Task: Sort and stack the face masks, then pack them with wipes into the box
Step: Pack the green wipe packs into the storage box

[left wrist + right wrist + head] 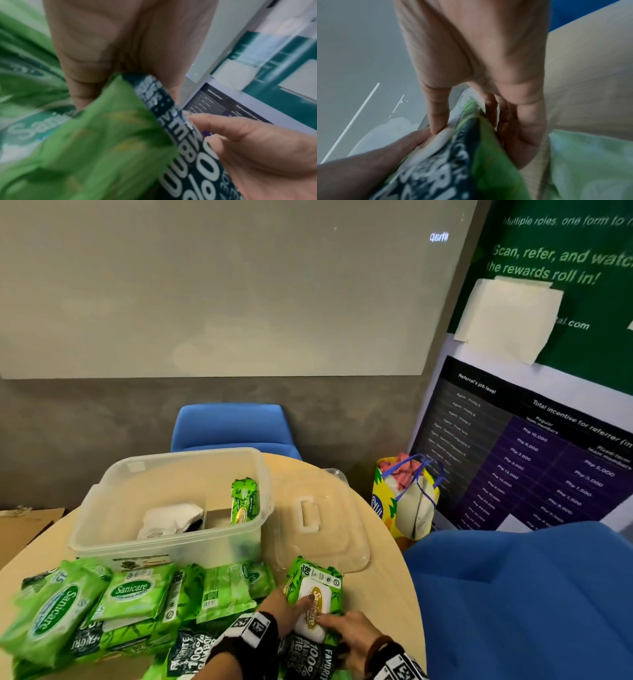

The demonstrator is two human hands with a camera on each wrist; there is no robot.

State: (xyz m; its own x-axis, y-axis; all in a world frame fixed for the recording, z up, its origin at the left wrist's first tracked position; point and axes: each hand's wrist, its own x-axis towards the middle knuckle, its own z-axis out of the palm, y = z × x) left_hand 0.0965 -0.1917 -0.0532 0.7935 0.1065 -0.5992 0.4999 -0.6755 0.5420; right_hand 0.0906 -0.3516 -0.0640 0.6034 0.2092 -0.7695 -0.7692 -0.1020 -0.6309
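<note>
Gripping wipes pack (313, 594): left hand (287, 609), right hand (346, 633).

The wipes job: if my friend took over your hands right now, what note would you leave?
Left hand and right hand both grip one big wipes pack at the table's near edge.
The box sits open behind, its lid lying to its right.
Done: white masks and one upright wipes pack are in the box.
Left: put the held pack in, then the pile of wipes lying in front of the box.
</note>
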